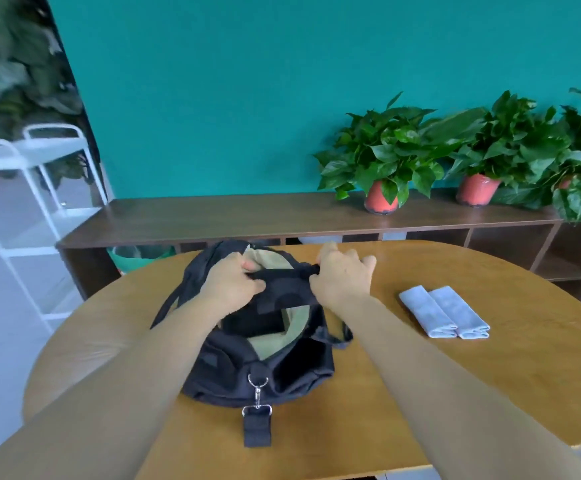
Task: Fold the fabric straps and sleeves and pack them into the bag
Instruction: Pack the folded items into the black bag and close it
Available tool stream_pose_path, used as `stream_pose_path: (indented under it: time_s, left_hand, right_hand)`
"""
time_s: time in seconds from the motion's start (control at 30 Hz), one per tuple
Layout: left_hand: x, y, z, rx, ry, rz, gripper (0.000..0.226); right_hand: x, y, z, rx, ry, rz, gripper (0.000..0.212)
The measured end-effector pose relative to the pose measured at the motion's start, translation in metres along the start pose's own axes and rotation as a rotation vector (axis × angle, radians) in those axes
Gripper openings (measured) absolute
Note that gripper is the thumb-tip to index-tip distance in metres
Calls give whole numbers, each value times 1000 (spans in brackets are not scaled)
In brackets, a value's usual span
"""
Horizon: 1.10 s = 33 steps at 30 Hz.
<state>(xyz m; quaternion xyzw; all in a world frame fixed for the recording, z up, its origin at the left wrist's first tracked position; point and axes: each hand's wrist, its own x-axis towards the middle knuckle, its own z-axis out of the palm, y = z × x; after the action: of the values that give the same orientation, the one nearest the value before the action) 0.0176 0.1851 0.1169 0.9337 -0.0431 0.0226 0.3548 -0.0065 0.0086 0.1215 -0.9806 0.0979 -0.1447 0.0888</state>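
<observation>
Teal-walled room, wooden counter (420,375): gripping black strap (285,273) taut over open bag (282,368), with left hand (228,282) and right hand (341,277) each curled round an end. Strap-folding step, apparently. Needs doubling and tucking inside next, then fetching two folded grey sleeves (444,311) lying right of bag.

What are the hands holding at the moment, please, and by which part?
A black strap, stretched over the open bag: the left hand grips its left end, the right hand its right end.
</observation>
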Motion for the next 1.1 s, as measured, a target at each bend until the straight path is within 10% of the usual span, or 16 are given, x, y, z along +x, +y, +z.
stream_pose_path:
  time_s: [1.1]
  left_hand:
    - [5,-119,38,327,-183,-106,30]
  right_hand:
    - [-3,-24,98,4,-476,-200,25]
